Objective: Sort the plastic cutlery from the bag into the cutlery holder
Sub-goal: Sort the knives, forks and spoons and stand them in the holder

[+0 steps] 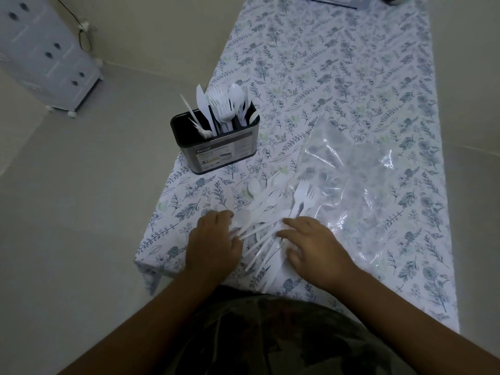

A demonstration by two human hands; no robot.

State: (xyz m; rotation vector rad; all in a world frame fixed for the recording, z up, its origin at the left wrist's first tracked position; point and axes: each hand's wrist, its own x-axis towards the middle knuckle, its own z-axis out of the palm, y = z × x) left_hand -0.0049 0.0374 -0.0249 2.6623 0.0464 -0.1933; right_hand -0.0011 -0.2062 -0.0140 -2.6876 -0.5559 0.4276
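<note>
A pile of white plastic cutlery [266, 212] lies at the table's near edge, partly on the mouth of a clear plastic bag [349, 169]. My left hand [213, 242] rests at the pile's left side, its fingertips touching handles. At the right side my right hand [311, 243] lies flat with spread fingers on other handles. Two forks [303, 196] point away from me above my right hand. The dark metal cutlery holder [216, 142] stands near the left table edge with knives, forks and spoons upright in its compartments.
The table has a floral cloth [351, 63] and its left edge runs close to the holder. A white drawer cabinet [46, 50] stands on the floor at far left. A flat dark-edged object [332, 1] lies at the table's far end.
</note>
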